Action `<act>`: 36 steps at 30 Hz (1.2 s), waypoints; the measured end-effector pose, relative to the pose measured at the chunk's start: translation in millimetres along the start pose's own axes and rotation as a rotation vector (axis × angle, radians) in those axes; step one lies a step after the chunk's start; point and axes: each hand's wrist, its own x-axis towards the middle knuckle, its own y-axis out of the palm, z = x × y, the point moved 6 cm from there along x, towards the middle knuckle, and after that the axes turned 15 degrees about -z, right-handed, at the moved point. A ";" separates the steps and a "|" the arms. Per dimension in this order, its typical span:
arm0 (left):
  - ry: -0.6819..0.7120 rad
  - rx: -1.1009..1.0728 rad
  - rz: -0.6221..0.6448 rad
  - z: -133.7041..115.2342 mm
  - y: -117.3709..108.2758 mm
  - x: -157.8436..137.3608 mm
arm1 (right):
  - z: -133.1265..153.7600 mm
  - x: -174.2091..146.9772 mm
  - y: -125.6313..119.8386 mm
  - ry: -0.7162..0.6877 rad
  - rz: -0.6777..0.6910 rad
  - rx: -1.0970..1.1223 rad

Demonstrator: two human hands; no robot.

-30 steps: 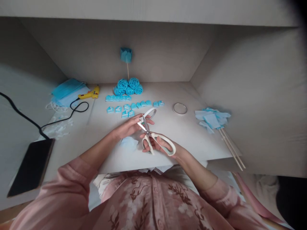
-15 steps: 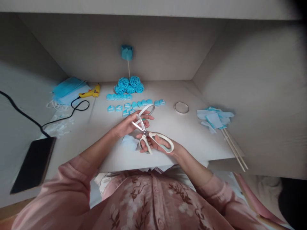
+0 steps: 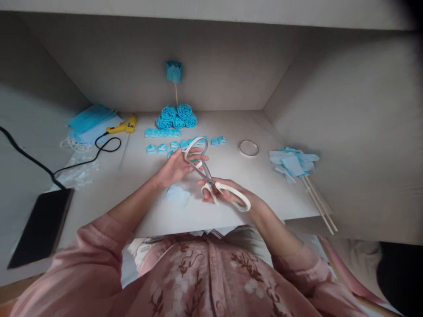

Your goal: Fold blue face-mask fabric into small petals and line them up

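Note:
My left hand (image 3: 175, 168) is closed around a thin roll of white tape (image 3: 188, 150), held up above the table. White-handled scissors (image 3: 211, 182) are in my right hand (image 3: 228, 196), fingers through the loops. Their blades stand slightly apart, pointing up and left at the roll's lower side. A short white strip (image 3: 199, 164) shows by the blades, close to my left fingers. Below my left wrist lies a pale blue-white sheet piece (image 3: 178, 195). Folded blue pieces (image 3: 161, 148) sit in rows behind my hands, some hidden by the left one.
Blue rosettes (image 3: 180, 116) are stacked at the back, beside a blue flower on a stick (image 3: 173, 71). Left are face masks (image 3: 90, 119), a yellow glue gun (image 3: 122, 126) and a dark phone-like slab (image 3: 41, 229). Another ring (image 3: 248, 148) and sticks with blue-white petals (image 3: 294, 165) lie right.
The scissors have moved right and slightly down from the tape roll, and their blades have closed partway. The roll has shifted slightly left in my left hand.

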 end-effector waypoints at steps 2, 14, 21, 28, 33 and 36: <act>0.079 -0.011 -0.077 -3.6 -6.5 5.0 | 9.5 -6.2 -24.7 -0.041 -0.172 -0.494; 0.213 0.021 -0.356 -8.7 -23.9 13.2 | 23.2 -41.7 -78.5 0.067 -0.695 -1.671; 0.175 -0.011 -0.354 -5.6 -21.3 12.6 | 20.1 1.0 -85.8 -0.047 -0.668 -1.555; 0.219 0.034 -0.350 -6.7 -25.3 14.3 | 3.6 30.6 -87.2 -0.052 -0.586 -1.657; 0.221 0.032 -0.353 -4.9 -29.3 16.4 | 0.1 36.1 -87.6 -0.062 -0.520 -1.743; 0.219 0.001 -0.346 -5.1 -29.7 16.4 | -2.6 37.3 -88.7 -0.043 -0.517 -1.767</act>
